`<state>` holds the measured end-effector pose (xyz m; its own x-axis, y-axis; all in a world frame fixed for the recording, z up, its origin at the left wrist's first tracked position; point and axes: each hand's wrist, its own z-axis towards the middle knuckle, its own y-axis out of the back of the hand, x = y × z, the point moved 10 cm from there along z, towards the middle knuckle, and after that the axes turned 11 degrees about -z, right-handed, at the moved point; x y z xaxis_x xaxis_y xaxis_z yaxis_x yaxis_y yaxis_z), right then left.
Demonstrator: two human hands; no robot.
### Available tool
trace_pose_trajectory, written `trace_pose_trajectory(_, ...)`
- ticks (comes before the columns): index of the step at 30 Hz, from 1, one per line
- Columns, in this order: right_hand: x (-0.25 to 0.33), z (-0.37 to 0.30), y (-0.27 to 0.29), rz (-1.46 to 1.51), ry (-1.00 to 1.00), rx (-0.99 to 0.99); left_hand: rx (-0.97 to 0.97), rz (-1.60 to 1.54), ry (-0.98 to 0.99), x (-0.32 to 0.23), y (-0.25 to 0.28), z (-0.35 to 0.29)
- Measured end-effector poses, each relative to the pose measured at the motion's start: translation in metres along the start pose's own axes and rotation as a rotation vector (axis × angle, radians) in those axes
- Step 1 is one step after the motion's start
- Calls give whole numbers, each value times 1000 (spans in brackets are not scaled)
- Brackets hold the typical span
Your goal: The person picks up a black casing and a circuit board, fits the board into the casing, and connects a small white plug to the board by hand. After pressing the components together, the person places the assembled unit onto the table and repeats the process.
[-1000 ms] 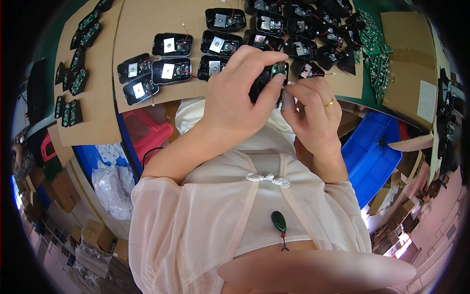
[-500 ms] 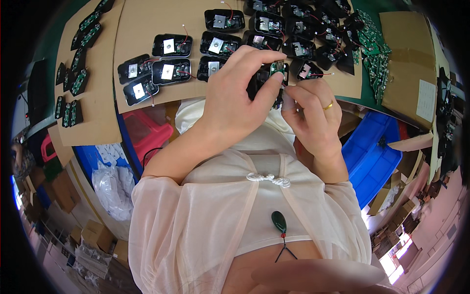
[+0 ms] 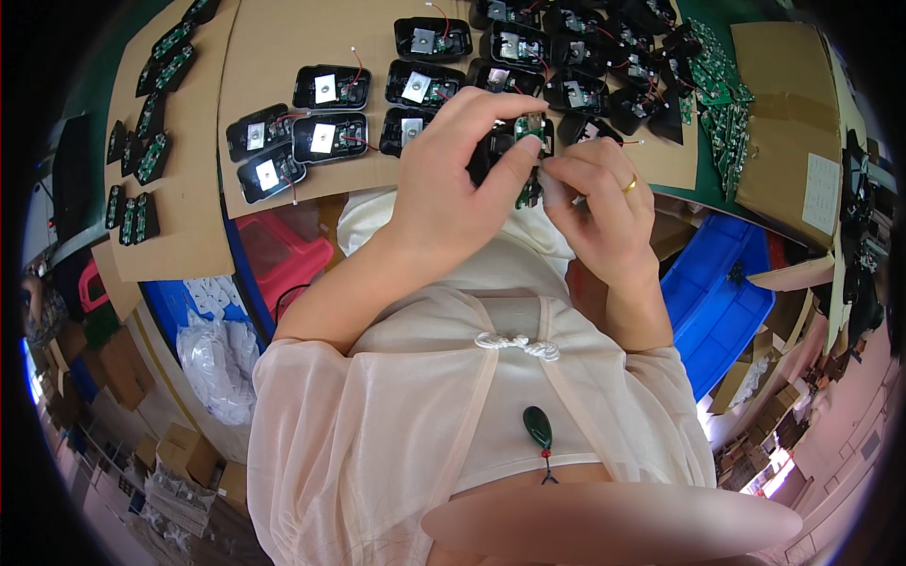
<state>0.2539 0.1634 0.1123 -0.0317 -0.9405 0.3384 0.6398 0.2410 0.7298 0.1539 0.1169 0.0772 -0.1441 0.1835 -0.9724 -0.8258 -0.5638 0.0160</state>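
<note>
Fingers of the left hand arch over a black case with a green circuit board, the thumb laid on the board, so the piece sits clasped between them near the front edge of a cardboard sheet. The right hand, a gold ring on one finger, has its fingertips drawn together at the board's right side; whether they pinch anything small cannot be told. Just beyond, open black cases with metal plates lie on the cardboard, crowding toward the right. Past them are heaped loose boards and a brown carton. Far left lie small dark pieces; lower down are a pink stool and a blue tub
</note>
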Motion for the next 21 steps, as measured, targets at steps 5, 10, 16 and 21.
trace_pose_trajectory(5,-33,-18,-7,229,-432,63,-51,-207,153,15,4,-7)
trace_pose_trajectory(10,-30,-45,-51,1100,-903,154,-30,-142,65,9,-4,-8)
trace_pose_trajectory(16,-34,-47,-50,1025,-1009,67,-26,-2,-166,-8,-6,-8)
trace_pose_trajectory(21,-39,-44,-57,992,-991,-21,-57,42,-143,0,-7,-6)
